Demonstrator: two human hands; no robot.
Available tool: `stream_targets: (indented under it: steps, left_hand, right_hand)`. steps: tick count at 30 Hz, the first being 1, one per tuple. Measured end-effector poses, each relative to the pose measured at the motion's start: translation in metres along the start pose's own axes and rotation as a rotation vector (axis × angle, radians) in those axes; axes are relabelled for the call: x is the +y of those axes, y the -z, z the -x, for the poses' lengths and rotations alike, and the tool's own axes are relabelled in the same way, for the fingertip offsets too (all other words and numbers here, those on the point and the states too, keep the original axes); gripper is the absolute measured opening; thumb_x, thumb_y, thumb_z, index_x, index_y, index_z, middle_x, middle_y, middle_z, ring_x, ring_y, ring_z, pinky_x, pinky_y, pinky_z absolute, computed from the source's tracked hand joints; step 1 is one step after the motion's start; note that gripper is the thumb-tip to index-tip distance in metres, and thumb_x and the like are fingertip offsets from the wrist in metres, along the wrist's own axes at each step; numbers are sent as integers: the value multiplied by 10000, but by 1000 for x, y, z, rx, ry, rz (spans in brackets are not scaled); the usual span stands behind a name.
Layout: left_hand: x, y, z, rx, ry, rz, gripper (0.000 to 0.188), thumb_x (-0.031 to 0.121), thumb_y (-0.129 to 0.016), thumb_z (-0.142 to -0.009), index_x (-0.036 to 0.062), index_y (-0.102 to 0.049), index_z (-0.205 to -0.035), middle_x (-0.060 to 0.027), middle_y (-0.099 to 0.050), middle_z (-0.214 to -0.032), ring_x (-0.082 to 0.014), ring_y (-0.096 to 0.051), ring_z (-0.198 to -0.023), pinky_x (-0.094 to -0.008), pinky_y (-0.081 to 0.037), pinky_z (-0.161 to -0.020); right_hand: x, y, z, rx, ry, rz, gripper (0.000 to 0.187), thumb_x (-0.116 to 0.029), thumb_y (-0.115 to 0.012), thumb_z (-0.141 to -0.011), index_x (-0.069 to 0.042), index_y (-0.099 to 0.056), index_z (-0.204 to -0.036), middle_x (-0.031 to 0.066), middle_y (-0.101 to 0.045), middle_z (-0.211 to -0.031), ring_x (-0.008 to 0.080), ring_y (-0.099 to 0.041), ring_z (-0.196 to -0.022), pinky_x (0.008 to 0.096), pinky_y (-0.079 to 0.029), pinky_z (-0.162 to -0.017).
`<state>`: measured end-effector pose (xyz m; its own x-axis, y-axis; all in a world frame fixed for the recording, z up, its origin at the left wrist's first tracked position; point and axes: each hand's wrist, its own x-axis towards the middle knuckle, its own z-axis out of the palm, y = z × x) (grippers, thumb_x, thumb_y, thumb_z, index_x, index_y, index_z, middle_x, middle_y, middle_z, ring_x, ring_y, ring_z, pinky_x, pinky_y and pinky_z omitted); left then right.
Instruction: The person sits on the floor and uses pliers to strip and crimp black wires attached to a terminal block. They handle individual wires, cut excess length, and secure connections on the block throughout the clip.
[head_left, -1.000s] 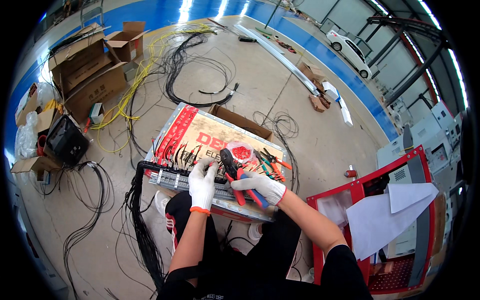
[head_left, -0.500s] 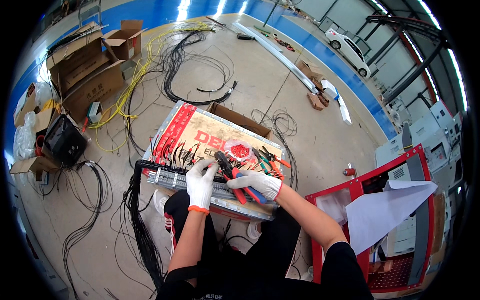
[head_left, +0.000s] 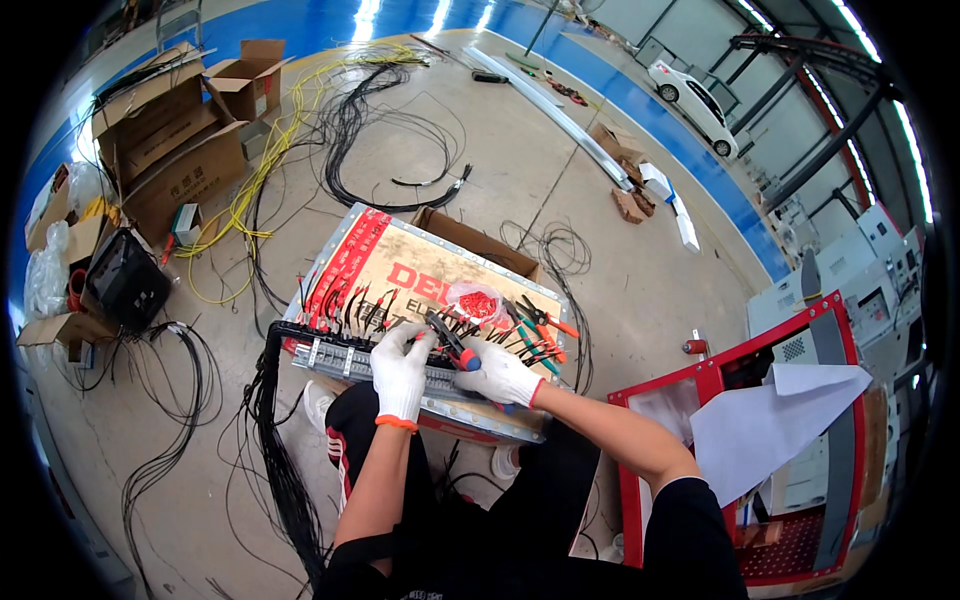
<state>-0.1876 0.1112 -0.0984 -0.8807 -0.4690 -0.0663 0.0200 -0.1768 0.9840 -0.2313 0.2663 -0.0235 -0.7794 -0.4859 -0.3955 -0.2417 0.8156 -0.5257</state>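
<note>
My left hand [head_left: 400, 375], in a white glove with an orange cuff, is closed in a pinch on what looks like a thin wire end; the fingertips partly hide it. Wrapped round the handles of a crimping tool [head_left: 452, 342] is my gloved right hand [head_left: 502, 376]. The tool's dark jaws point up and left, close to my left fingertips. A row of black wires [head_left: 352, 312] with red ends runs along the carton [head_left: 430, 250], above a grey slotted wiring duct [head_left: 345, 360]. Beyond the tool lies a clear bag of small red terminals [head_left: 478, 301].
Orange-handled cutters [head_left: 545, 318] and a green-handled tool [head_left: 527, 338] lie right of the bag. A thick black cable bundle [head_left: 268, 420] hangs off the carton's left side. Open boxes [head_left: 185, 160] and yellow cable [head_left: 250, 215] lie left; a red-framed cabinet [head_left: 715, 385] stands right.
The crimping tool has turned in my right hand, and its handles, spread apart before, are now largely covered by the glove. My left hand has barely moved.
</note>
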Motion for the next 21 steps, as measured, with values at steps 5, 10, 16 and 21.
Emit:
stream_targets:
  steps: [5, 10, 16, 21]
  left_hand:
    - [8, 1, 1, -6, 29, -4, 199, 110, -690, -870, -42, -718, -995, -40, -674, -819, -81, -564, -716, -244, -446, -648]
    - [0, -1, 0, 22, -45, 24, 223, 79, -684, -868, -23, -665, -1065, -51, -671, -863, -108, -595, -741, -263, -474, -676]
    - [6, -2, 3, 97, 14, 50, 181, 41, -666, -882, 5, -639, -1057, -57, -659, -846, -134, -621, -749, -291, -504, -706]
    - [-5, -4, 4, 199, -335, -231, 131, 66, -682, -862, 16, -648, -979, -157, -615, -1093, -287, -629, -865, -364, -516, -724]
  right_hand:
    - [0, 1, -3, 17, 14, -29, 420, -354, -662, -775, 17, -610, -964, 238, -643, -821, 351, -650, -734, 425, -514, -716]
    - [1, 15, 9, -199, -164, -722, 535, -362, -736, -845, 85, -583, -1096, 119, -647, -976, 187, -625, -890, 277, -505, -803]
    - [16, 16, 32, -350, -223, -1503, 394, -179, -646, -941, 51, -537, -1242, 170, -627, -1158, 235, -626, -1062, 330, -493, -981]
    - [22, 1, 57, -417, -255, -1573, 405, -200, -659, -936, 31, -534, -1244, 140, -630, -1159, 228, -623, -1086, 389, -519, -943]
